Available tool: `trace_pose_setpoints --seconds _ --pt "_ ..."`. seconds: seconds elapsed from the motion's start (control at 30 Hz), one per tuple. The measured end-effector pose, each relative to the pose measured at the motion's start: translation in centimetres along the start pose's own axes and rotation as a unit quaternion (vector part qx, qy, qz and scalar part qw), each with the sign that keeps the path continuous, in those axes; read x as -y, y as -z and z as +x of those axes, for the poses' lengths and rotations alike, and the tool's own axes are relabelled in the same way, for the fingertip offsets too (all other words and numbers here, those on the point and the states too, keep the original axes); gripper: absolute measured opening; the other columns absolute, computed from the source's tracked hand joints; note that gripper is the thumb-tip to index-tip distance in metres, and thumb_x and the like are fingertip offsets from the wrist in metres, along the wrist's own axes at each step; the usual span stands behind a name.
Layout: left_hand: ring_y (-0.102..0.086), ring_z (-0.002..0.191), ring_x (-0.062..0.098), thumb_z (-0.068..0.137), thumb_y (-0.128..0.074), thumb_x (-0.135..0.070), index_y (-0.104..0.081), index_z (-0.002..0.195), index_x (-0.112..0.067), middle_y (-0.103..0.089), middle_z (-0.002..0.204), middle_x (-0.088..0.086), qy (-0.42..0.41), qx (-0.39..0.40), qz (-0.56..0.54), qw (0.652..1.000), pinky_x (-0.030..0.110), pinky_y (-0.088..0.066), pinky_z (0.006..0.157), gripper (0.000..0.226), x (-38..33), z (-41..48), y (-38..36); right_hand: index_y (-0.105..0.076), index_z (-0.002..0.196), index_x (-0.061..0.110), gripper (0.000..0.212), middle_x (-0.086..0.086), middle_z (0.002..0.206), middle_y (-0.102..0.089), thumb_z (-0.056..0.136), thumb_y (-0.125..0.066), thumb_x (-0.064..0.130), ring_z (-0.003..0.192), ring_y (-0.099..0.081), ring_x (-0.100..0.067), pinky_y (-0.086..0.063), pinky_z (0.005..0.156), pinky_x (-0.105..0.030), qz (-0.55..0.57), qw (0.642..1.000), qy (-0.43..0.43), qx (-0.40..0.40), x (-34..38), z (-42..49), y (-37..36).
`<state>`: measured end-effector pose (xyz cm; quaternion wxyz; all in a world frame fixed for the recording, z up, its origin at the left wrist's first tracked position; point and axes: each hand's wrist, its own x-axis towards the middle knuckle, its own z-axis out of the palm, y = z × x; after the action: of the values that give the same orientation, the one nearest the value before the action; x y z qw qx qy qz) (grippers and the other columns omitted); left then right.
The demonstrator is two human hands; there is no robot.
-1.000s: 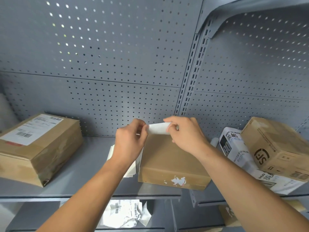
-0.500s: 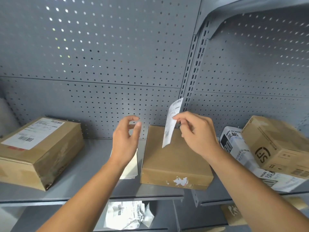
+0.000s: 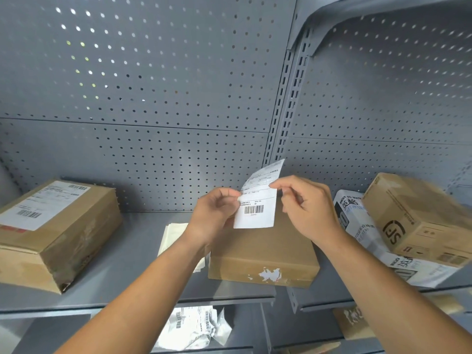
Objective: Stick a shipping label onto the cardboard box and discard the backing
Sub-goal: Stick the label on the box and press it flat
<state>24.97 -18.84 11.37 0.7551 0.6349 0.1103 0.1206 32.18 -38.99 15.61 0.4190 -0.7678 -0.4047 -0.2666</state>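
A white shipping label (image 3: pixel 258 205) with a barcode hangs upright in the air above the plain cardboard box (image 3: pixel 265 254) on the grey shelf. My left hand (image 3: pixel 214 215) pinches the label's left edge. My right hand (image 3: pixel 306 208) pinches its upper right part, where the top of the label bends back. The box lies flat below both hands, its front face marked with torn white paper scraps.
A labelled cardboard box (image 3: pixel 53 231) sits at the left of the shelf (image 3: pixel 127 277). A stack of pale paper sheets (image 3: pixel 176 238) lies beside the plain box. At the right are a white printed parcel (image 3: pixel 367 236) and a tilted brown box (image 3: pixel 419 218). Crumpled labels (image 3: pixel 194 325) lie on the lower shelf.
My right hand lifted the label off the box's far edge and turned its printed side toward me. My left hand let go, then took hold of the label's left edge.
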Motion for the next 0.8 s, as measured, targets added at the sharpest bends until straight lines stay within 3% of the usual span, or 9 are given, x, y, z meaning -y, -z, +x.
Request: trace_pose_setpoints --seconds 0.07,0.17,0.27,0.33,0.43,0.5,0.63,0.8 --pt "-0.069 0.088 0.027 0.097 -0.064 -0.003 -0.075 0.095 -0.014 -0.073 0.114 0.023 -0.009 -0.019 0.014 1.0 0.056 -0.054 0.096 0.016 0.2 0.2 0.0 -0.077 0.097 0.008 0.03 0.0 0.069 -0.066 0.093 -0.049 0.017 0.054 -0.062 -0.026 -0.045 0.05 -0.036 -0.007 1.0 -0.001 0.006 -0.6 -0.3 0.2" --pt "-0.073 0.091 0.027 0.094 -0.069 -0.002 -0.078 0.089 -0.016 -0.079 0.103 0.013 -0.036 -0.041 0.033 0.998 0.046 -0.06 0.093 0.017 0.1 0.2 -0.3 -0.076 0.098 0.011 0.025 0.011 0.07 -0.064 0.093 -0.052 0.011 0.055 -0.063 -0.023 -0.048 0.051 -0.035 -0.031 0.999 -0.022 0.023 -1.8 -1.0 0.4" --pt "-0.076 0.095 0.033 0.091 -0.074 -0.005 -0.081 0.089 -0.02 -0.081 0.097 0.003 -0.06 -0.047 0.071 0.995 0.044 -0.06 0.093 0.017 0.6 0.6 -0.4 -0.075 0.1 0.021 0.02 0.007 0.068 -0.069 0.095 -0.059 0.009 0.062 -0.068 -0.023 -0.051 0.057 -0.032 -0.065 0.989 -0.12 0.061 -2.9 -1.7 0.1" --pt "-0.074 0.085 0.034 0.089 -0.076 -0.009 -0.083 0.091 -0.024 -0.081 0.088 0.002 -0.07 -0.041 0.106 0.991 0.043 -0.06 0.091 0.017 1.5 1.0 -0.3 -0.075 0.101 0.028 0.016 0.01 0.08 -0.076 0.096 -0.063 0.018 0.073 -0.072 -0.016 -0.053 0.063 -0.027 -0.038 0.976 -0.196 0.085 -3.4 -2.3 -0.3" --pt "-0.043 0.061 0.022 0.088 -0.077 -0.012 -0.082 0.094 -0.031 -0.058 0.062 -0.003 -0.072 -0.04 0.15 0.985 0.027 -0.044 0.068 0.02 2.6 1.3 -0.1 -0.074 0.099 0.033 0.01 0.011 0.098 -0.078 0.092 -0.073 0.026 0.087 -0.074 -0.008 -0.061 0.075 -0.03 0.048 0.956 -0.277 0.087 -4.0 -3.2 -1.3" --pt "-0.04 0.06 0.018 0.087 -0.079 -0.015 -0.081 0.098 -0.031 -0.056 0.061 -0.003 -0.06 -0.041 0.171 0.983 0.026 -0.038 0.064 0.019 3.1 1.3 -0.1 -0.074 0.1 0.032 0.016 0.011 0.099 -0.078 0.089 -0.079 0.022 0.091 -0.074 -0.006 -0.059 0.083 -0.032 0.076 0.943 -0.312 0.083 -4.6 -3.8 -2.0" --pt "-0.051 0.06 0.011 0.086 -0.08 -0.016 -0.08 0.101 -0.03 -0.068 0.068 -0.007 -0.032 -0.041 0.201 0.978 0.021 -0.045 0.064 0.021 3.8 1.4 0.1 -0.074 0.091 0.038 0.02 0.016 0.095 -0.077 0.084 -0.082 0.021 0.094 -0.072 -0.004 -0.056 0.094 -0.035 0.087 0.928 -0.355 0.072 -5.7 -4.7 -3.0" --pt "-0.049 0.052 -0.003 0.083 -0.083 -0.019 -0.08 0.106 -0.03 -0.062 0.07 -0.012 -0.034 -0.031 0.262 0.964 0.013 -0.041 0.063 0.026 4.8 1.7 0.0 -0.075 0.099 0.034 0.021 0.015 0.099 -0.076 0.085 -0.082 0.02 0.095 -0.072 -0.004 -0.057 0.094 -0.032 0.078 0.928 -0.355 0.08 -6.1 -5.3 -3.3"
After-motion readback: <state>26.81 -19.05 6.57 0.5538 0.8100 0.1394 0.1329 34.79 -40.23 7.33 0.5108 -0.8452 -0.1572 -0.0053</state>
